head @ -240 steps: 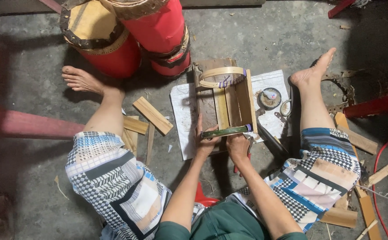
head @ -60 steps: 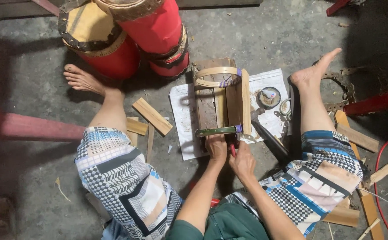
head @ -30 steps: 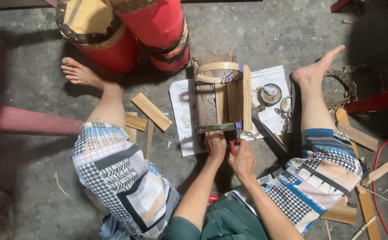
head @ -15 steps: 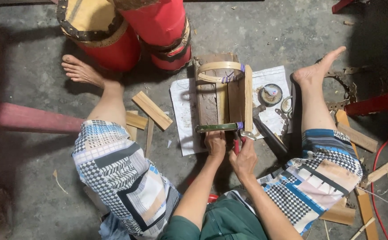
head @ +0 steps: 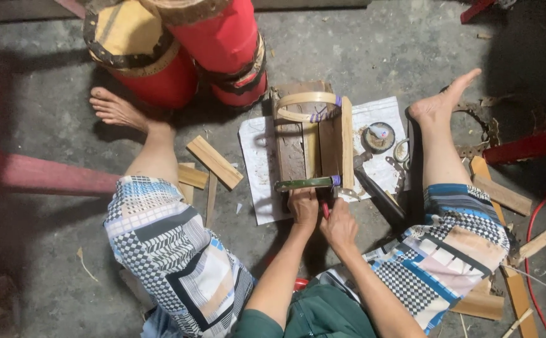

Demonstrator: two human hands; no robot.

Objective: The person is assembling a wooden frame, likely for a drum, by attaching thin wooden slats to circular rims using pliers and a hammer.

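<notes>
Head view: left hand (head: pixel 303 206) clamps the green strip (head: pixel 304 183) across the near end of the wooden frame (head: pixel 314 141) on the paper sheet (head: pixel 257 169), right hand (head: pixel 339 225) pinches a red-handled tool (head: pixel 325 209) beside it; slip risk — blade so close to the left fingers could nick them

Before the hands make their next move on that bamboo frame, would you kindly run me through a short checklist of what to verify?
1. Left hand on the green bamboo strip at the frame's near end: ok, in contact.
2. Right hand holding a red-handled tool: ok, though its tip is hidden.
3. Wooden frame lying flat on the white paper: ok.
4. Purple binding at the strip's right end tight: cannot tell.
5. Small round tin on the paper, apart from the frame: ok.
6. Loose wood offcuts apart from both hands: ok.
</notes>
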